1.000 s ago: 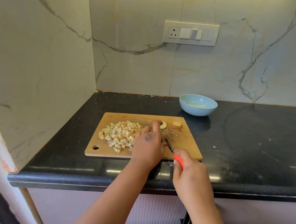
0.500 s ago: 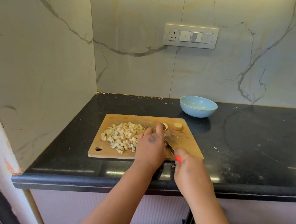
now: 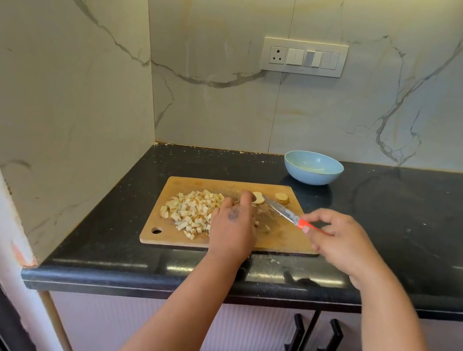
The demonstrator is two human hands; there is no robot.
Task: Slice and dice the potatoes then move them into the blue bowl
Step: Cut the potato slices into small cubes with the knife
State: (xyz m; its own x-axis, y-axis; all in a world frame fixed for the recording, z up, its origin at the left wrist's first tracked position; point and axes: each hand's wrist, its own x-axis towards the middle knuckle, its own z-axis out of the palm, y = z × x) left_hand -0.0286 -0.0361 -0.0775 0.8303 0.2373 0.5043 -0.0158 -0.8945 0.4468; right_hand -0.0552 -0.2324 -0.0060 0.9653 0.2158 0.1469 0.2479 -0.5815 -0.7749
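Two potato pieces [image 3: 282,198] wait uncut at the board's 12 to 1 o'clock edge, while a diced pile [image 3: 191,213] covers the 9 o'clock half of the cutting board [image 3: 290,238]. Half a second ago the knife [image 3: 282,211] sat low beside the left hand; now the right hand [image 3: 340,242] has swung out toward 3 o'clock, its fingers pinching the red handle, and the blade tip reaches up toward the nearer piece. The left hand [image 3: 233,226] lies on the board with fingers straight (index tip just beside that piece). That suggests the last batch is finished and the next piece is being drawn in for dicing. The blue bowl [image 3: 313,168] stands on the dark tabletop [image 3: 411,232] past the board at 1 o'clock, with no dice in it, so the transfer is judged not yet begun
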